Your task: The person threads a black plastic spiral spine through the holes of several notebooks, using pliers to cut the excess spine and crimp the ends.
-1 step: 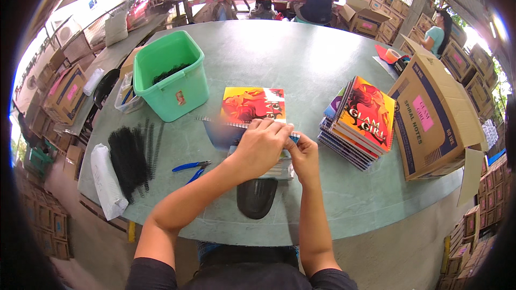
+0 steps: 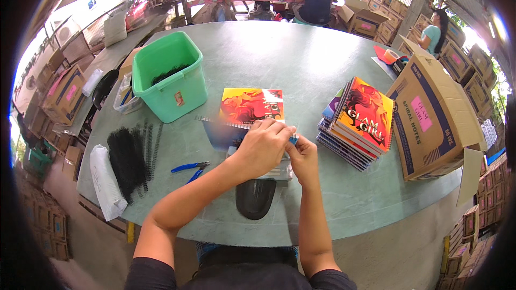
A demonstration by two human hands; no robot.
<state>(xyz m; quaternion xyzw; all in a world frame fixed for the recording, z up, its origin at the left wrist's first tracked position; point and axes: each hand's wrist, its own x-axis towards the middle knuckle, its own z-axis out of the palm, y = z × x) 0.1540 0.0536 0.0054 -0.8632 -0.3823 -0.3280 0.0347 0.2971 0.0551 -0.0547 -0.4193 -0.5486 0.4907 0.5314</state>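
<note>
Your two hands are meeting at the centre of the frame, over a spiral notebook [image 2: 251, 106] with an orange and red cover that is lying on a round grey-green table [image 2: 301, 59]. Your left hand [image 2: 263, 147] is resting knuckles up across the notebook's lower edge, its fingers curled down onto the pages. Your right hand [image 2: 303, 153] is sitting just beside it, thumb and fingertips pinched narrow on a small blue piece at the notebook's lower right corner; what that piece is cannot be told. A black wire spiral [image 2: 215, 121] is showing along the notebook's edge to the left of your hands.

Below your hands, near the table's front edge, a black rounded pad [image 2: 255, 198] is lying. Left of it, blue-handled pliers [image 2: 191, 169] are lying on the table. Further left, a heap of black binding spirals [image 2: 129, 158] is spreading beside a white plastic bag [image 2: 105, 182]. In the upper left, a green plastic bin [image 2: 169, 83] is standing, holding more black spirals.

To the right of centre, a stack of finished spiral notebooks [image 2: 357, 123] is sitting, tilted. Right of that, an open cardboard box [image 2: 435, 118] is resting at the table's edge. At the top of the frame, a person in a dark shirt [image 2: 314, 0] is sitting with their back turned.
</note>
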